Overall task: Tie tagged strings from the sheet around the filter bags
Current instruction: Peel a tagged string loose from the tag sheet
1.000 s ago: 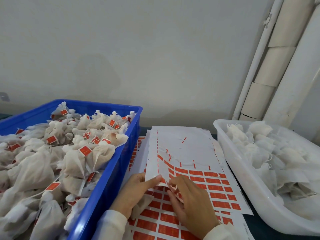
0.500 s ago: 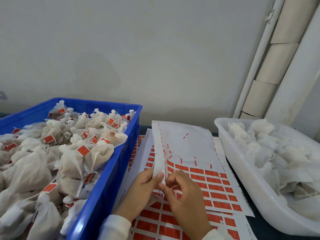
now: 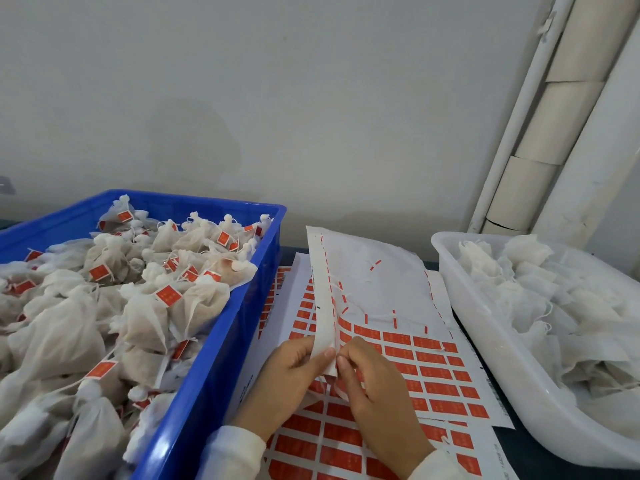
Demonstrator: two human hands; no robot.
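My left hand (image 3: 294, 368) and right hand (image 3: 367, 379) pinch the sheet's (image 3: 381, 292) curled edge, freeing a tag. The blue crate (image 3: 214, 358) brims with tied bags (image 3: 145, 306); the white tub (image 3: 485, 341) holds many untied bags (image 3: 540, 306), so plenty remains.

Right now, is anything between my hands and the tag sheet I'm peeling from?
Nothing visible. The left hand pinches the lifted edge of the top tag sheet, and the right hand meets it at that same edge. The blue crate and white tub sit off to either side.
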